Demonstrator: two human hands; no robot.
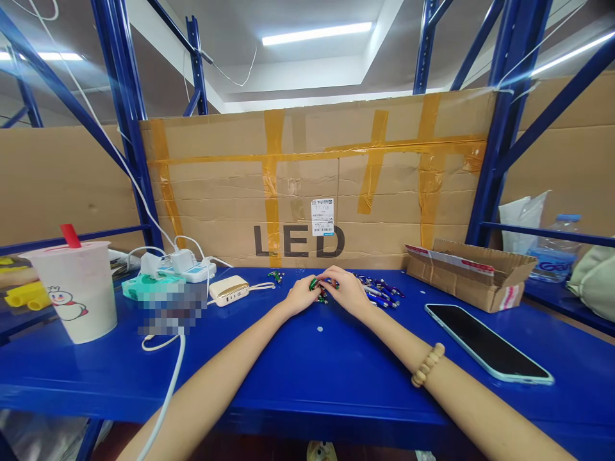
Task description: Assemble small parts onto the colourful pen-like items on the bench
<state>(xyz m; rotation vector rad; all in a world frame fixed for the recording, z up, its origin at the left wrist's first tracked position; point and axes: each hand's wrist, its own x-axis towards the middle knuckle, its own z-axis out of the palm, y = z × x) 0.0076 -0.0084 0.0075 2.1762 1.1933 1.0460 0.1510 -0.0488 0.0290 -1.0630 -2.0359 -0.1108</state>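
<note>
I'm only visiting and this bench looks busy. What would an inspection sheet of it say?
surface: blue metal workbench, items spread across it
job's things: small green part between the hands; small blue-and-silver parts heaped beside them
clutter: phone, open cardboard box, white plastic cup, power bank
hands: left hand and right hand both closed on the green part; bead bracelet on right wrist
cables: white cable beside the left arm; power strip with plugs
surroundings: blue steel racking, taped cardboard sheet printed LED

One head-worn camera, facing forward and down across blue workbench (269,390), close above left hand (302,296), right hand (346,291).
</note>
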